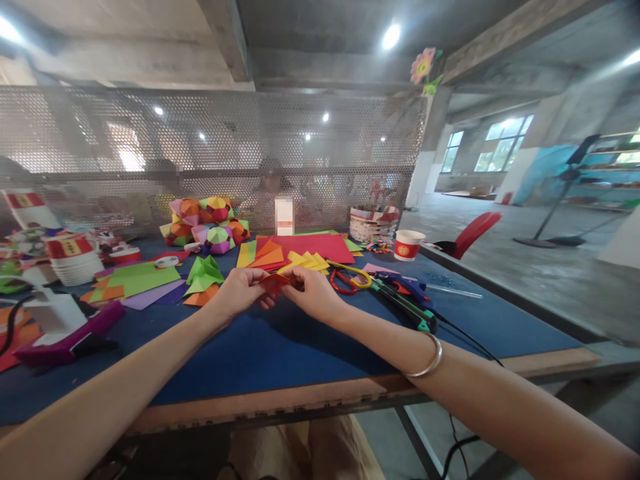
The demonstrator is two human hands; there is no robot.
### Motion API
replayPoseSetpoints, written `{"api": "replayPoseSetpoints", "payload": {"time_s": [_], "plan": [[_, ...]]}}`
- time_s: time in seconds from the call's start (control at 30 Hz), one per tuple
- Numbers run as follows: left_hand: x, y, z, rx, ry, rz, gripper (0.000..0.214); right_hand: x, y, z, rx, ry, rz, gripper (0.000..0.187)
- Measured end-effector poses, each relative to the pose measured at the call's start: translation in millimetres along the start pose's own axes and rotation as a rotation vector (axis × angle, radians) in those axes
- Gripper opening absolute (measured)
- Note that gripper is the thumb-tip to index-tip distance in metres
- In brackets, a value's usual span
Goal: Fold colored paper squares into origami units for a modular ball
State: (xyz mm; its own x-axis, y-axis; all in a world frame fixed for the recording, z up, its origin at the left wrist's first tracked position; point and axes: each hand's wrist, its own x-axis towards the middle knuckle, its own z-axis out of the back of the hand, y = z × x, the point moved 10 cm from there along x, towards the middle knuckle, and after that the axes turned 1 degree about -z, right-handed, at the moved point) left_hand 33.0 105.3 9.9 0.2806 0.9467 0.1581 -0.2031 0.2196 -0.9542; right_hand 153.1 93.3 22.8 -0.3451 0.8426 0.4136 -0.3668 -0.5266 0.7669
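Observation:
Between my two hands, a little above the blue tabletop (225, 363), is a small piece of red-orange folded paper (275, 283). My left hand (246, 288) pinches its left side, and my right hand (311, 291) grips the right side, fingers bent around it. The fingers hide part of its shape. Just beyond are yellow folded paper pieces (309, 261), an orange folded piece (270, 255) and a stack of red paper sheets (327, 247). Scissors with red and yellow handles (350, 279) lie right of my right hand. Green folded paper (204, 273) sits left of my left hand.
Colourful paper balls (219, 238) are heaped at the back left, before a perforated metal screen (210, 133). Stacked paper cups (75, 259) and a purple power strip (95, 331) stand left. On the right are a green-black cutter (400, 301), a blue glue gun (407, 287), a paper cup (409, 247) and a basket (374, 225).

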Motion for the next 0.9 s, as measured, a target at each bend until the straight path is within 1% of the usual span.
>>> {"api": "replayPoseSetpoints", "payload": {"time_s": [0.07,0.27,0.43,0.57,0.73,0.83,0.9], "plan": [[-0.3,0.8,0.9,0.012,-0.011,0.007,0.043,0.0,0.9,0.4,-0.015,-0.002,0.007,0.003],[-0.6,0.3,1.8,0.044,-0.032,0.009,0.037,-0.3,0.5,1.4,-0.057,-0.005,-0.014,0.009],[-0.4,-2.5,2.2,0.082,-0.052,-0.006,0.034,-0.6,-0.2,-0.1,-0.134,0.011,-0.028,0.019],[-0.1,-0.6,0.8,0.075,-0.036,0.012,0.032,0.0,-1.7,-1.9,-0.120,0.040,-0.029,0.020],[0.7,1.5,-2.7,0.020,0.008,0.033,0.032,1.4,-3.9,1.8,-0.148,0.027,-0.047,0.020],[-0.1,4.0,-1.8,-0.007,-0.005,0.067,0.033,2.1,-5.9,2.3,-0.157,0.018,-0.061,0.018],[-1.4,5.3,-1.2,-0.017,-0.018,0.085,0.029,2.5,-6.6,2.3,-0.163,0.008,-0.060,0.017]]}}
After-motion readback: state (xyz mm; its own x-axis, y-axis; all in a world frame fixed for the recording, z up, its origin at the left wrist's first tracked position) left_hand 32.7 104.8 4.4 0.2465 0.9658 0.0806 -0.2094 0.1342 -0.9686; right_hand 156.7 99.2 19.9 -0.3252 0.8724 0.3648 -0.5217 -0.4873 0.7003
